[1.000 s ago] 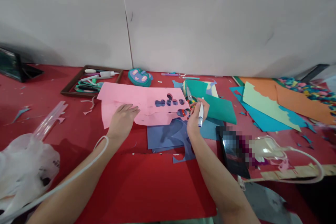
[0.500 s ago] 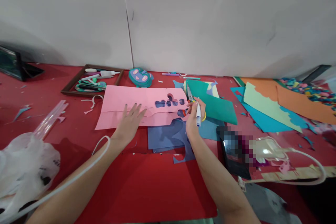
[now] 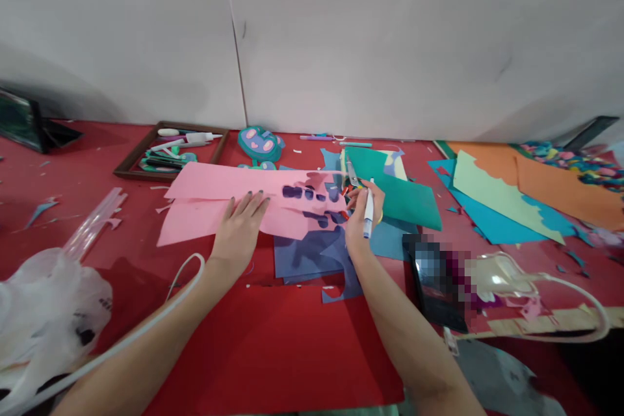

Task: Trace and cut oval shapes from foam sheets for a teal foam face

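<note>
My left hand (image 3: 240, 231) lies with fingers stretched out on a pink sheet (image 3: 214, 182) of craft foam or paper. The sheet has several cut-out holes towards its right end, and a long split shows between its upper and lower parts. In my right hand (image 3: 361, 218) is a white marker (image 3: 369, 209) with a blue end, pointing down. Just beyond that hand, scissors (image 3: 351, 174) lie with their blades towards the wall; their handles are partly hidden. Blue sheets (image 3: 305, 260) lie under the pink one, and a green sheet (image 3: 409, 198) is to the right.
A brown tray (image 3: 129, 168) of pens and a teal face-shaped craft piece (image 3: 262, 144) stand near the wall (image 3: 341, 45). A phone (image 3: 433, 286) lies on the right. Coloured sheets (image 3: 497, 198) lie further right. A plastic bag (image 3: 53, 312) and white cable (image 3: 146, 330) are at left.
The pink sheet has shifted left and its split has spread wider at the left end. My left hand has moved very slightly; my right hand stays in place with the marker.
</note>
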A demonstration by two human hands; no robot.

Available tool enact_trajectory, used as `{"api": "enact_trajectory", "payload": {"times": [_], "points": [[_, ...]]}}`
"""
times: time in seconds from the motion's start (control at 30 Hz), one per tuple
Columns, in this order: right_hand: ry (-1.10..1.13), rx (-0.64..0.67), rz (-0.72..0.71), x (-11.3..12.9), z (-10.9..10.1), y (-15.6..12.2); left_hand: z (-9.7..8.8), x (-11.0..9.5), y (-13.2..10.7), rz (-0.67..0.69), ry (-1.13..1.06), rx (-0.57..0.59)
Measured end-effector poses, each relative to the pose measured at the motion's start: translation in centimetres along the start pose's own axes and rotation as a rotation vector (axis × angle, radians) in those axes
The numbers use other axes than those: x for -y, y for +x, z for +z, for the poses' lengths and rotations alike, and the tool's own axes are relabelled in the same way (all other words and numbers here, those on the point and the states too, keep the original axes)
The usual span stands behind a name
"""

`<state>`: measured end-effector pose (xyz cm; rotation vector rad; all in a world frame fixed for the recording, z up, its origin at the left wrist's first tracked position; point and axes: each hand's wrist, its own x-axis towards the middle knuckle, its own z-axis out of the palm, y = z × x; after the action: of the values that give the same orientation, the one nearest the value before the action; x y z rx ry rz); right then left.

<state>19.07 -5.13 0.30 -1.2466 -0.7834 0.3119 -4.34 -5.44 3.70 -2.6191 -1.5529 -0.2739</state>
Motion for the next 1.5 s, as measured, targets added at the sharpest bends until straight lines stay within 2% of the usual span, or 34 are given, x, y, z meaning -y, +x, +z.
{"api": "enact_trajectory", "payload": {"times": [0.1,0.17,0.27,0.4,0.57,0.77,0.9,1.03,1.13,1.27,1.37,1.5], "points": [[-0.014,0.023,0.006,-0.1,0.0,-0.1,0.9,-0.5,-0.5,0.004,0.039,0.161],[-0.031,0.048,0.003,-0.1,0.0,-0.2,1.3,-0.9,-0.6,0.033,0.089,0.217],[-0.092,0.099,0.011,0.1,-0.2,-0.5,1.7,-1.5,-0.3,0.129,0.140,0.247],[-0.142,0.190,0.024,0.6,-0.5,-0.7,2.5,-2.1,0.4,0.262,0.104,0.254],[-0.150,0.280,0.044,1.3,-0.7,-0.3,3.7,-2.8,0.7,0.313,0.055,0.238],[-0.038,0.464,0.319,2.0,-0.8,-0.6,3.9,-3.1,0.6,0.329,0.066,0.254],[0.033,0.526,0.518,2.5,-0.9,-1.7,4.0,-3.2,0.4,0.338,0.041,0.227],[0.044,0.531,0.571,1.9,-1.1,-2.3,4.2,-3.4,0.3,0.354,0.028,0.201],[0.006,0.507,0.527,0.9,-1.5,-2.5,4.4,-3.4,0.2,0.344,0.007,0.190],[-0.099,0.395,0.353,0.3,-1.8,-2.7,4.9,-3.0,0.4,0.298,-0.113,0.216],[-0.166,0.424,0.243,0.4,-1.7,-2.9,5.2,-2.5,0.7,0.226,-0.256,0.252],[-0.258,0.418,0.010,0.6,-1.7,-3.3,5.4,-2.3,0.8,0.186,-0.350,0.228]]}}
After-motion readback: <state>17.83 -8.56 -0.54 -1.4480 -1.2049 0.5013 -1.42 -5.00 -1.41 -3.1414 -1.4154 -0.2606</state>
